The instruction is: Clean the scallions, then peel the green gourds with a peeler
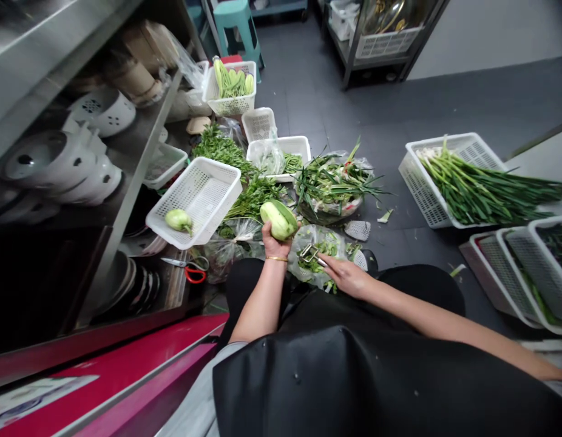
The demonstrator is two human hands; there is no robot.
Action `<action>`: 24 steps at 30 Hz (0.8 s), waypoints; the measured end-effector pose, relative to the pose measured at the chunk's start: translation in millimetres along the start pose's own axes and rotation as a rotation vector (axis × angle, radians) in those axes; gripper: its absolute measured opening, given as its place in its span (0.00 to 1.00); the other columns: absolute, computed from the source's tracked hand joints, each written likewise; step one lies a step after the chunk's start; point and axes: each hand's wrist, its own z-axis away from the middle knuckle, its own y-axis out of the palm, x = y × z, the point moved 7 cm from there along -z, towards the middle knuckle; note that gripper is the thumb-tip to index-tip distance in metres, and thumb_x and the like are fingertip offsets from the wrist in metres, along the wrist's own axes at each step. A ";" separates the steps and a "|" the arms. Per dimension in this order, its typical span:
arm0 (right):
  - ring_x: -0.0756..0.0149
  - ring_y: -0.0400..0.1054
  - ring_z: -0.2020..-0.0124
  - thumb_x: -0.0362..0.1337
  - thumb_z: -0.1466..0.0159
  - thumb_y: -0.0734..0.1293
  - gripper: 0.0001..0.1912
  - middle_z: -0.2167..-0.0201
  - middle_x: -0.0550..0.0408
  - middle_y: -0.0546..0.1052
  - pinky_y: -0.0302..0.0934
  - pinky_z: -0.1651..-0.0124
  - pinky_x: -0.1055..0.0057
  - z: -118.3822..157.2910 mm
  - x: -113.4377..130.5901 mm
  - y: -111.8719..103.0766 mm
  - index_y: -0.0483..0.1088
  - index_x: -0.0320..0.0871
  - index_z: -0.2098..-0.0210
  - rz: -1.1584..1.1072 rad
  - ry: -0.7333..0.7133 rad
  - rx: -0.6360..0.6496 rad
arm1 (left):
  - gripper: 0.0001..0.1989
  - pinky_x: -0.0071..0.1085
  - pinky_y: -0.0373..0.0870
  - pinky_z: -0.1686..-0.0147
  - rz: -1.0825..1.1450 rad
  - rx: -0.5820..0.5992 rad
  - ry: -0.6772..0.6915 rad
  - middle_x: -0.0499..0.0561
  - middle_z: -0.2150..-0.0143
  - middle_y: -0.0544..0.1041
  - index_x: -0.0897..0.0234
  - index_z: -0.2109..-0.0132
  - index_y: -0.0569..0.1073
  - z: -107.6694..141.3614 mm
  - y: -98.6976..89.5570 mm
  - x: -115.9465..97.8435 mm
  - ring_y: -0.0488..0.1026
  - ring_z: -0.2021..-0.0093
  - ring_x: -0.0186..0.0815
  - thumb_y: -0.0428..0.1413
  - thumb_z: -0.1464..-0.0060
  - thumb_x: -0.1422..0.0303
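Black apron, grey sleeves, black trousers, gold bracelet.

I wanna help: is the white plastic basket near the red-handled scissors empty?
Nearly empty: the rectangular white basket holds one round, pale-green vegetable.

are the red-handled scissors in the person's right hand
No, the right hand holds a metal peeler, while the red-handled metal scissors lie apart, left of the left hand.

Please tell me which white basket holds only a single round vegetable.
The near basket, between the metal shelf and the left hand: one pale green vegetable lies in it, whereas the onion basket at the right is heaped with long stalks.
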 end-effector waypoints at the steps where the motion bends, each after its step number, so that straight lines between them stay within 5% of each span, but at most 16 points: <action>1: 0.58 0.74 0.55 0.38 0.33 0.55 0.23 0.53 0.44 0.77 0.69 0.53 0.66 -0.1 -2.3 -9.6 0.64 0.39 0.41 -0.018 0.008 -0.013 | 0.29 0.44 0.74 0.57 -0.023 0.069 -0.043 0.55 0.52 0.77 0.60 0.49 0.72 2.2 3.1 1.0 0.74 0.52 0.46 0.57 0.57 0.51; 6: 0.61 0.69 0.47 0.38 0.32 0.55 0.23 0.44 0.49 0.71 0.62 0.43 0.63 -56.0 11.8 -75.2 0.61 0.42 0.39 -0.030 0.024 -0.091 | 0.37 0.49 0.73 0.57 -0.161 0.186 -0.129 0.59 0.52 0.76 0.62 0.47 0.70 8.9 10.2 7.3 0.72 0.49 0.53 0.60 0.64 0.47; 9: 0.62 0.69 0.48 0.35 0.33 0.55 0.21 0.47 0.49 0.74 0.61 0.43 0.64 -88.6 27.6 -79.7 0.63 0.41 0.42 0.001 -0.009 -0.051 | 0.36 0.47 0.72 0.53 -0.197 0.178 -0.055 0.57 0.51 0.76 0.61 0.47 0.70 7.4 13.9 5.6 0.71 0.48 0.52 0.63 0.67 0.55; 13: 0.59 0.68 0.47 0.35 0.32 0.53 0.24 0.46 0.43 0.72 0.62 0.45 0.64 -64.1 17.4 -54.8 0.57 0.36 0.38 -0.030 0.035 -0.083 | 0.33 0.41 0.70 0.50 -0.218 0.211 0.042 0.55 0.51 0.76 0.60 0.49 0.71 8.3 17.5 7.7 0.72 0.48 0.49 0.65 0.67 0.61; 16: 0.57 0.66 0.44 0.36 0.32 0.51 0.26 0.42 0.40 0.68 0.62 0.43 0.62 -28.5 -1.5 -43.4 0.56 0.34 0.37 -0.057 0.098 -0.137 | 0.31 0.41 0.70 0.49 -0.253 0.220 -0.082 0.56 0.52 0.77 0.61 0.51 0.72 14.1 17.2 32.5 0.72 0.48 0.49 0.64 0.67 0.61; 20: 0.58 0.70 0.49 0.37 0.32 0.52 0.25 0.46 0.44 0.72 0.65 0.46 0.60 -16.8 -12.3 -55.1 0.58 0.39 0.37 -0.085 0.184 -0.169 | 0.31 0.47 0.71 0.52 -0.204 0.202 -0.328 0.59 0.54 0.77 0.65 0.52 0.71 26.5 16.9 66.6 0.72 0.48 0.53 0.62 0.64 0.56; 24: 0.60 0.71 0.51 0.39 0.32 0.52 0.25 0.47 0.46 0.73 0.64 0.46 0.62 -30.1 -7.3 -79.7 0.59 0.41 0.38 -0.031 0.172 -0.180 | 0.32 0.48 0.71 0.53 -0.220 0.207 -0.299 0.59 0.56 0.78 0.65 0.50 0.70 25.7 15.9 59.2 0.72 0.49 0.53 0.63 0.66 0.60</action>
